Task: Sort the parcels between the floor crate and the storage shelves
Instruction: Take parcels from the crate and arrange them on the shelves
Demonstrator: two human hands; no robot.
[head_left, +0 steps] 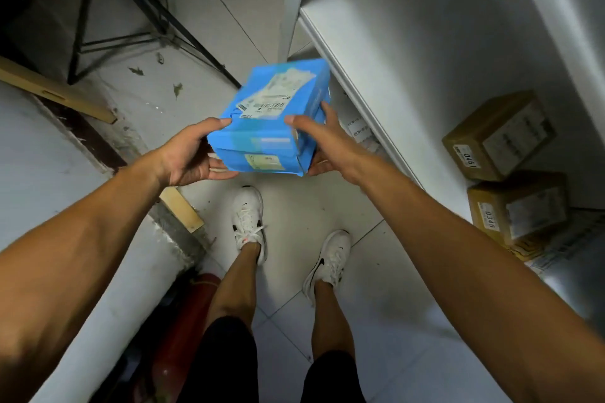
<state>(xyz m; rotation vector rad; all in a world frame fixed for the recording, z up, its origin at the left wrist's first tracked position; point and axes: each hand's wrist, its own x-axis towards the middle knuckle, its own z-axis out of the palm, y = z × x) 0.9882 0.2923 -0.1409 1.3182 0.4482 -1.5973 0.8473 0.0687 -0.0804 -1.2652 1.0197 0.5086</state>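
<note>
I hold a blue parcel [273, 118] with white shipping labels in front of me, above the tiled floor. My left hand [191, 154] grips its left side, thumb on top and fingers underneath. On the right side my right hand [319, 142] grips it the same way. The parcel is just left of the front edge of a white storage shelf [376, 52]. Two brown cardboard parcels [497, 136] [520, 206] with number stickers sit on that shelf at the right. The floor crate is not in view.
A white wall or ledge [49, 157] runs along my left with wooden strips [55, 91] beside it. A black tripod stand [137, 10] is at the back left. A red cylinder [186, 314] stands by my left leg. My feet are on the tiled floor [288, 216].
</note>
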